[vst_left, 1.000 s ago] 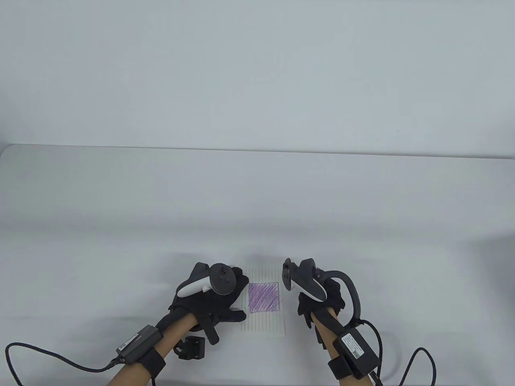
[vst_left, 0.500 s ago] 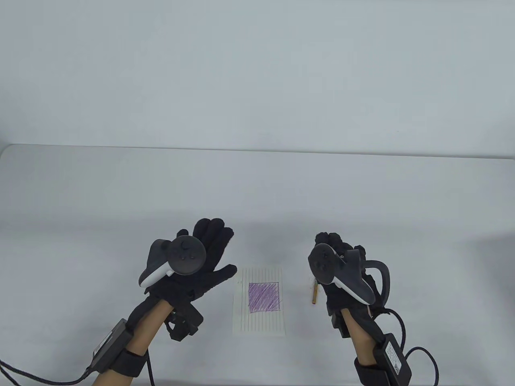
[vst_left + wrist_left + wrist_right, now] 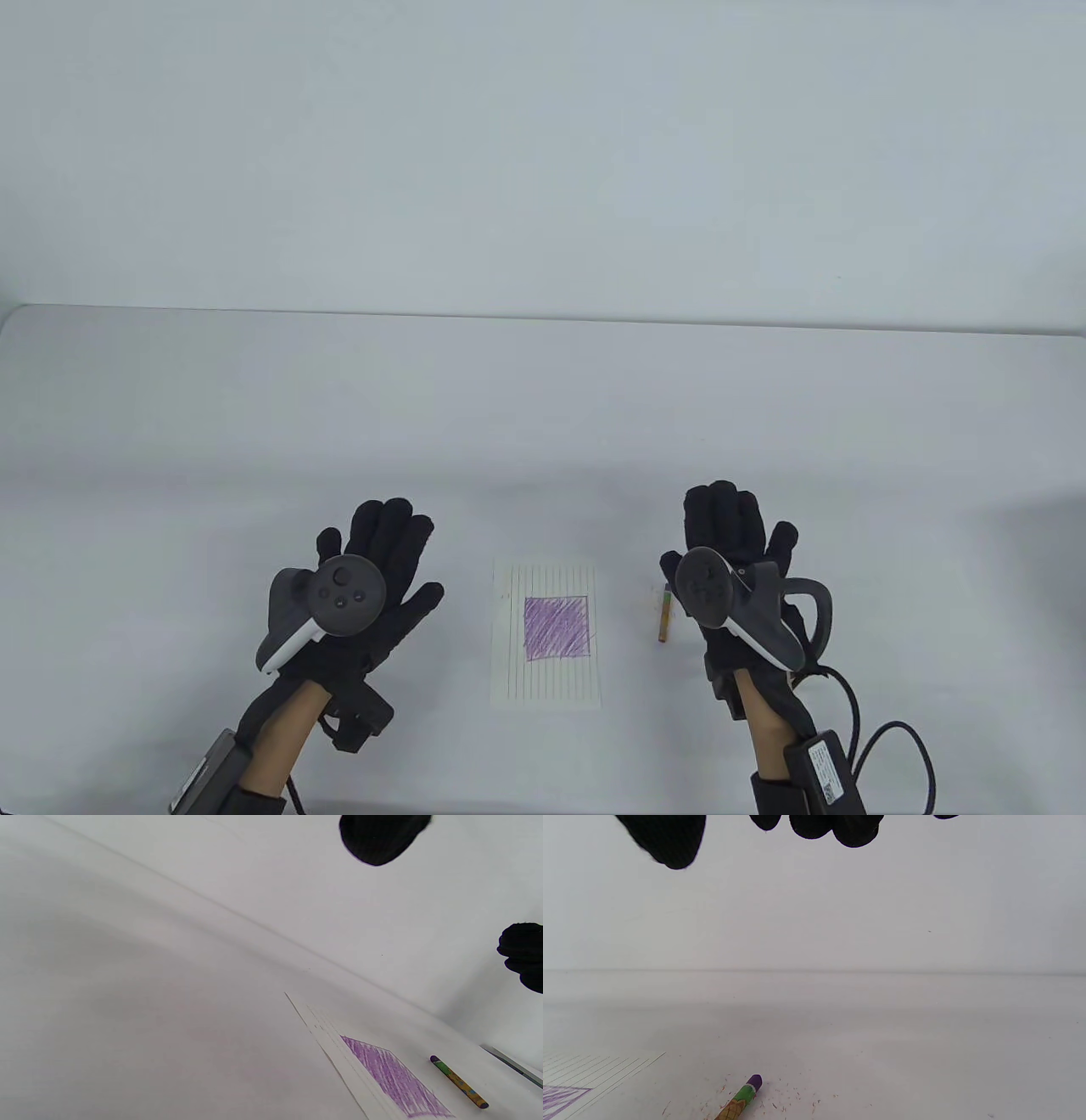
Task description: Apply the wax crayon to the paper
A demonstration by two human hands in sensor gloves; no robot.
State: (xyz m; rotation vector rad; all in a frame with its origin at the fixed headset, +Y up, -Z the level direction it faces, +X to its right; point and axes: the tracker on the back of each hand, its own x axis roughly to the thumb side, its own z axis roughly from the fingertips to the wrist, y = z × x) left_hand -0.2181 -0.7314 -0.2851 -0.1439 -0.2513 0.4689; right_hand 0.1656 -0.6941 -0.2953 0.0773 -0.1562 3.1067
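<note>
A small lined paper (image 3: 545,632) lies on the white table, with a purple crayoned square (image 3: 556,628) on it. It also shows in the left wrist view (image 3: 373,1073) and at the lower left of the right wrist view (image 3: 581,1077). The purple crayon (image 3: 665,617) in a patterned wrapper lies on the table right of the paper, also in the left wrist view (image 3: 459,1082) and the right wrist view (image 3: 740,1099). My left hand (image 3: 373,569) is open, flat, left of the paper, holding nothing. My right hand (image 3: 730,543) is open, right of the crayon, holding nothing.
The white table (image 3: 543,424) runs back to a far edge under a plain wall. Small crayon crumbs (image 3: 780,1099) lie around the crayon tip. Cables (image 3: 891,747) trail from my wrists at the bottom edge.
My left hand lifted off the paper and moved left. My right hand let go of the crayon, now lying on the table, and both hands opened flat and apart.
</note>
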